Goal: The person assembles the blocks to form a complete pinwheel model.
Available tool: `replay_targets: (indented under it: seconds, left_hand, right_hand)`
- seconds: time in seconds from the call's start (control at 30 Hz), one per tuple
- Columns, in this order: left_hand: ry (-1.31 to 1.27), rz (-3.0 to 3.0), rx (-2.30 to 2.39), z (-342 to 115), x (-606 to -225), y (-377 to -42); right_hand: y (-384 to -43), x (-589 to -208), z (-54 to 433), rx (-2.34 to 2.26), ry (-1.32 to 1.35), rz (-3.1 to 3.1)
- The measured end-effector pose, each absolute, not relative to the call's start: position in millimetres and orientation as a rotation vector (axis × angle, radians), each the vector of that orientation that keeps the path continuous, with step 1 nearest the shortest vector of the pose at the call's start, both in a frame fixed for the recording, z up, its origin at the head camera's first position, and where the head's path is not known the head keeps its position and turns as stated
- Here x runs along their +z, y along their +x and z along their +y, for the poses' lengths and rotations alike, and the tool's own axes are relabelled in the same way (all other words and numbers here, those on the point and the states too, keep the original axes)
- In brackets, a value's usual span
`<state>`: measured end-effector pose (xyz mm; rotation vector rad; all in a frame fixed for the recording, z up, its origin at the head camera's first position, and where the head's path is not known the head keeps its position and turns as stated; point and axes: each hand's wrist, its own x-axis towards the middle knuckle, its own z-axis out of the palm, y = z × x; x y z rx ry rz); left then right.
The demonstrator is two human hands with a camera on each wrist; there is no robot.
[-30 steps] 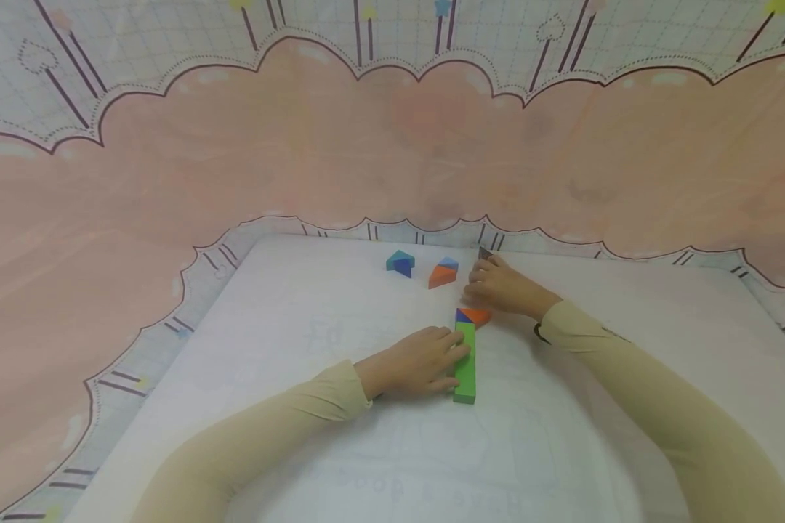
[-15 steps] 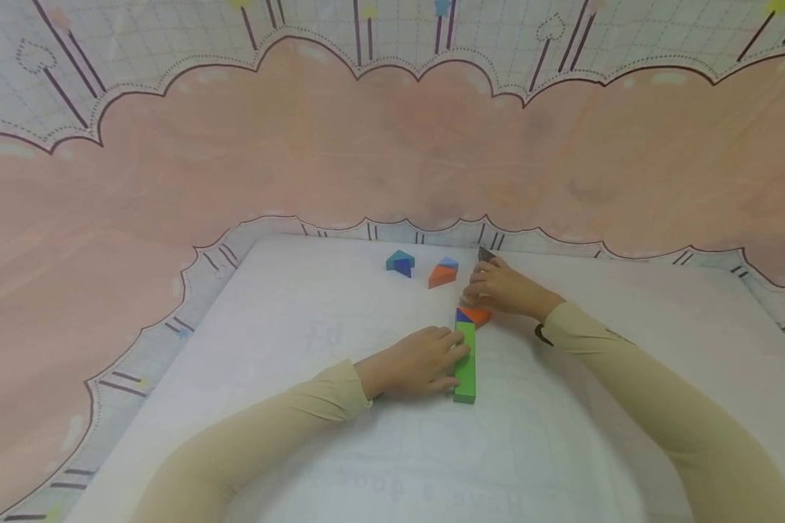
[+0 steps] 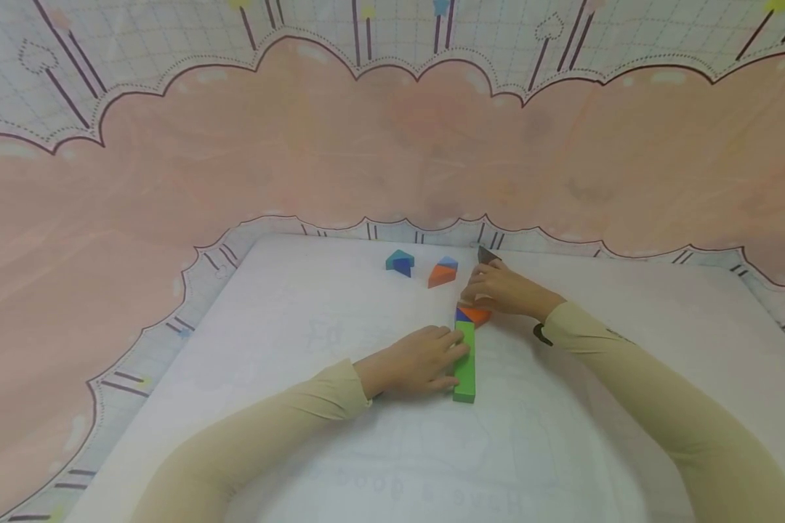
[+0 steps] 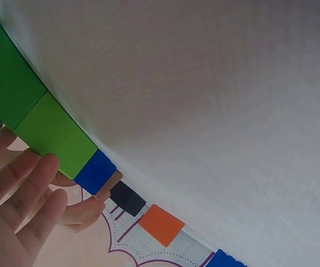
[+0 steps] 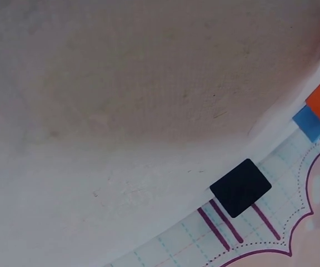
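My left hand (image 3: 421,359) rests its fingers on the long green blocks (image 3: 466,385), which lie end to end in a line running away from me. In the left wrist view its fingers look extended beside the light green block (image 4: 57,133). A blue triangular block (image 3: 462,315) and an orange block (image 3: 477,316) sit at the far end of the line. There my right hand (image 3: 506,290) pinches a small brown block (image 4: 110,185) against the blue one. Fingers hide most of the brown block in the head view.
Behind the right hand stands a dark triangular block (image 3: 487,254). Farther left are an orange block (image 3: 441,276) with a light blue block (image 3: 449,261), then a teal block (image 3: 399,256) with a dark blue block (image 3: 402,268). A white table (image 3: 288,312) lies beneath, bordered by patterned cloth.
My right hand has shifted slightly toward me, bringing the brown block up to the blue and orange blocks; more of the dark triangle shows. The left hand stays put.
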<state>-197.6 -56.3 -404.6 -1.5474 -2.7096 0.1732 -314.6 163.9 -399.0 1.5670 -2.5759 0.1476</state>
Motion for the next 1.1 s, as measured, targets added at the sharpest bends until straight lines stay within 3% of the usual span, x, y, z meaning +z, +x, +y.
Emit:
replay_targets:
  seconds: [1.1]
  left_hand:
    - [-1.552, -2.725, 0.178, -56.0, -403.7, -197.3]
  right_hand:
    - [-313.3, -403.7, 158.1, 0.017, 1.548, -2.548]
